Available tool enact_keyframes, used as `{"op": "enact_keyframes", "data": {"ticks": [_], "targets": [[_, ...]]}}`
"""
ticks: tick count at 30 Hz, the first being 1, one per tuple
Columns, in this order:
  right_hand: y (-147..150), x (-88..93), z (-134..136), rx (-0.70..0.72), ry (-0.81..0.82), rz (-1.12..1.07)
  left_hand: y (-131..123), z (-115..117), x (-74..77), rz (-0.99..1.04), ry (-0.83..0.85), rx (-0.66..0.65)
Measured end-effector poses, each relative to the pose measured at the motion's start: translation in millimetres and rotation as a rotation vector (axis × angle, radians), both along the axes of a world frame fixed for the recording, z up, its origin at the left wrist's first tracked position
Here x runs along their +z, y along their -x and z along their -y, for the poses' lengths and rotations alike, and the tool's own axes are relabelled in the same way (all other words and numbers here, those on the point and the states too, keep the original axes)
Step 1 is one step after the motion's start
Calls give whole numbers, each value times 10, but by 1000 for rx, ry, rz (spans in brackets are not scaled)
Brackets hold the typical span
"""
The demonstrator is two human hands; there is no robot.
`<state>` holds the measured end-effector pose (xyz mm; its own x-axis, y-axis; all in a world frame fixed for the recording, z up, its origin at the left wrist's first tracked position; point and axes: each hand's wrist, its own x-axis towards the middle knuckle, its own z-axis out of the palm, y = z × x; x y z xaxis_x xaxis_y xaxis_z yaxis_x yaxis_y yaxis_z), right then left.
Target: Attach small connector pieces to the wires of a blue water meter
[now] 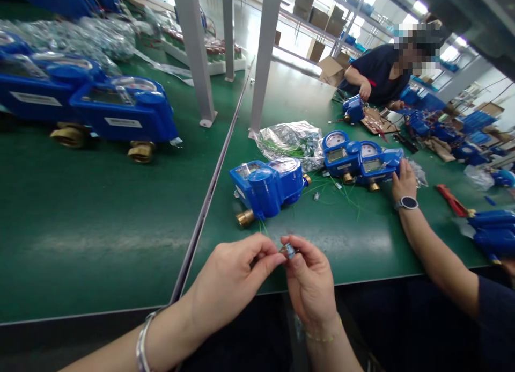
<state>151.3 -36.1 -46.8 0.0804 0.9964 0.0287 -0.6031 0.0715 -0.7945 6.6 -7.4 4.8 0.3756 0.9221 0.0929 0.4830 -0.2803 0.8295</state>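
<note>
Just past the table's front edge, my right hand point(309, 281) pinches a small, clear bluish wire seal point(290, 250) between thumb and fingertips. My left hand point(241, 270) is closed in a pinch right beside it, apparently on the seal's thin wire, though the fingertips mostly cover it. Green wire point(262, 227) hangs from the blue water meter point(263, 192) beyond my hands and runs down behind my left fingers. That meter rests on the green table with a brass fitting point(245, 217) towards me.
A clear bag of green-wired seals point(289, 138) lies behind the meter. Loose seals point(316, 196) lie nearby. To the right, a co-worker's hand point(404, 181) touches two meters; another person point(386, 71) works beyond. Metal posts point(265, 55) and a table seam point(209, 200) stand left, with more meters point(124, 117).
</note>
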Motion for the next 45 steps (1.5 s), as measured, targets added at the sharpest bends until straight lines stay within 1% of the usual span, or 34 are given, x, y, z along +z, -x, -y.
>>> {"op": "enact_keyframes", "data": {"ticks": [5,7,9,11,13,16,18,20,24,26,36,38,42,45], "targets": [[-24,-28,14,-1,-65,96,16,17,0,-23,4,-17],[-53,-39,23,-34,-96,220,16,23,-1,-43,3,-20],[-89,-40,32,-75,-123,403,17,29,2,-59,-5,-21],[-118,-33,42,-87,-138,532,22,32,7,-54,-9,-26],[-127,-26,51,-57,-126,493,30,30,11,-24,3,-33],[-111,-15,54,1,-88,290,38,15,6,30,37,-33],[-101,3,48,18,-75,241,39,2,1,32,43,-38],[-104,33,43,7,-78,291,39,-9,1,8,17,-59],[-140,82,54,-48,-118,512,47,-16,33,-43,-46,-93],[-154,88,67,-54,-128,561,51,-13,56,-63,-58,-92],[-135,93,55,-49,-123,490,47,-11,86,-115,-58,-97],[-145,85,60,-51,-125,527,40,-17,107,-106,-44,-94],[-169,62,83,-84,-141,677,34,-37,136,-80,2,-98],[-166,73,91,-72,-137,674,50,-45,109,-48,66,-96]]}}
